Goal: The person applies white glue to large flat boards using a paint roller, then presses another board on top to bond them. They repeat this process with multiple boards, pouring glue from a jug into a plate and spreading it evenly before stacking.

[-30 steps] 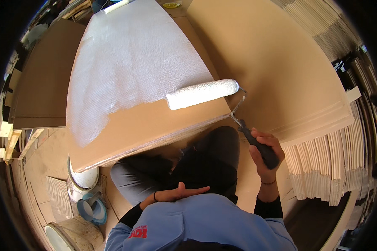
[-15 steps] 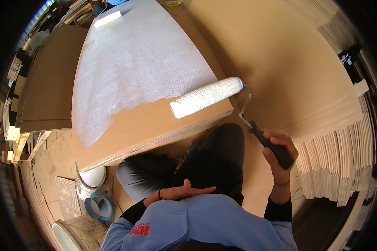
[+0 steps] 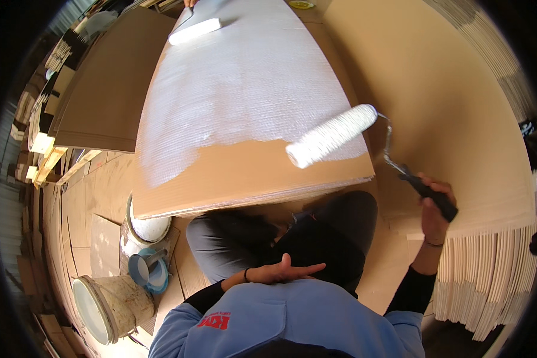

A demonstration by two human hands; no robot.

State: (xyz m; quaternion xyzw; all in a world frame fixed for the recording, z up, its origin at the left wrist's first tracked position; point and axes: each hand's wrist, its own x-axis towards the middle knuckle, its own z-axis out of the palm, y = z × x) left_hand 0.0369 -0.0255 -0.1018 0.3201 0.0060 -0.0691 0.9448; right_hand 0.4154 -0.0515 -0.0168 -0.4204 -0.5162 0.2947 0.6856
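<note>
**A white roller (image 3: 331, 136) over a part-painted board (image 3: 244, 173)**

The seated person's right hand (image 3: 438, 206) is curled round the roller's black handle (image 3: 420, 190), off to the right of the board, while the sleeve slants over the board's near right part; from where I stand I can't tell whether it touches. The left hand (image 3: 280, 272) is before the blue top (image 3: 334, 307), fingers stretched out, with nothing in it that I can see. White paint (image 3: 244, 89) covers the far and middle stretches, and a brown strip shows along the near edge. At the far left, a second roller (image 3: 195, 32) is over the white, a co-worker's hand (image 3: 190, 3) at its handle. On the left, a blue pot (image 3: 158, 278) sits between an upright bucket (image 3: 151, 228) and a grubby, tilted bucket (image 3: 122, 304). A large brown sheet (image 3: 435, 107) spreads on the right.
</note>
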